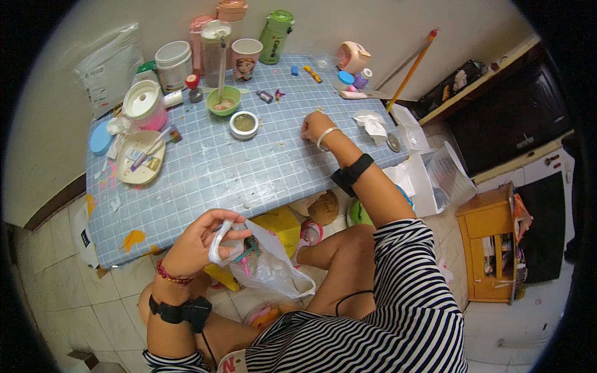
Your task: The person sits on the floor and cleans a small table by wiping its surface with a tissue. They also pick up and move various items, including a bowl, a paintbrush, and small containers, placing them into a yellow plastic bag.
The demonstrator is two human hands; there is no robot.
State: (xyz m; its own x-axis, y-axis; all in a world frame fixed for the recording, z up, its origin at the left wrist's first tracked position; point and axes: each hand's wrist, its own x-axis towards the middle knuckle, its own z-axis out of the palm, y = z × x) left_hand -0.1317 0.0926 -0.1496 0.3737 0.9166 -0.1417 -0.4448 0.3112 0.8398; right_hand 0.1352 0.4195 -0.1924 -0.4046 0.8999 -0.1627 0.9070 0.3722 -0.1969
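The handle loop of a white plastic bag [275,275] is hooked over the thumb and fingers of my left hand [198,240], in front of the table's near edge. Several small scraps, one of them teal, show inside the bag. My right hand [318,127] rests on the blue checked tablecloth [224,163] with its fingers curled down. Whether it pinches anything is hidden. Small crumbs [320,109] lie just beyond it. To its left stand a small round white container [244,126] with greenish contents and a green bowl [232,99].
A cream tray [125,170] with small tools sits at the left. Along the wall stand a green bottle [275,39], a patterned cup [246,58] and a white tub [172,63]. Crumpled tissue [371,125] lies at the right. Below the table are a yellow box [277,226] and a wicker-coloured round object [324,207].
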